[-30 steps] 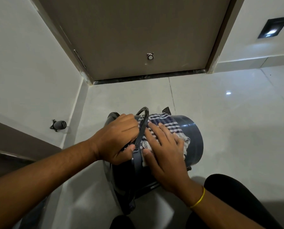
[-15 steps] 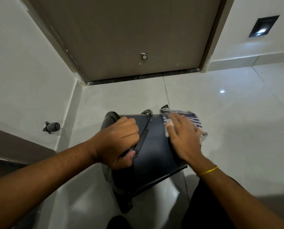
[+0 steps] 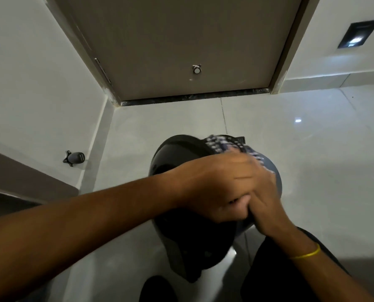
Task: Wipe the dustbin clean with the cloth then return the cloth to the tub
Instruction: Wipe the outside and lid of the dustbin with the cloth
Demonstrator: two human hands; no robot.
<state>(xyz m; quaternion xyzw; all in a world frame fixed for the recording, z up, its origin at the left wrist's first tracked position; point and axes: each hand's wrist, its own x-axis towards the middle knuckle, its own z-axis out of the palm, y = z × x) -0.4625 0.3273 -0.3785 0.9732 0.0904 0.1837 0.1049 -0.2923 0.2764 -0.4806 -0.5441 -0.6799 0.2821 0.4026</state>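
No brand, label or writing can be read on anything in view. The dark grey dustbin (image 3: 203, 236) lies tipped on its side on the pale tiled floor (image 3: 312, 160), just below centre, its dark lid end towards 7 o'clock and its rounded body towards 2 o'clock. The left hand (image 3: 221, 188) reaches in from 9 o'clock and curls over the top of the bin, fingers closed around its upper edge, thumb tucked underneath; what it grips there is hidden by the hand. The right hand (image 3: 266, 205) comes up from 5 o'clock with a yellow band (image 3: 305, 255) on its wrist and lies flat against the bin's side, pressing the blue-and-white checked cloth (image 3: 231, 144) onto it; the cloth is blurred and spills out past the fingertips towards 12 o'clock. The 2 hands touch at the thumbs. Compared with 0.5 s ago, the left hand has moved right across the bin and now overlaps the right hand, where a stretch of bare bin and its handle lay between them; the handle is no longer seen, and the cloth sits higher on the bin. A closed brown door (image 3: 181, 40) fills 12 o'clock, with a small metal stopper (image 3: 197, 69) low on it. A dark doorstop (image 3: 74, 158) sits on the wall at 9 o'clock, and a recessed wall light (image 3: 358, 34) glows at 2 o'clock. The tub is outside the view.
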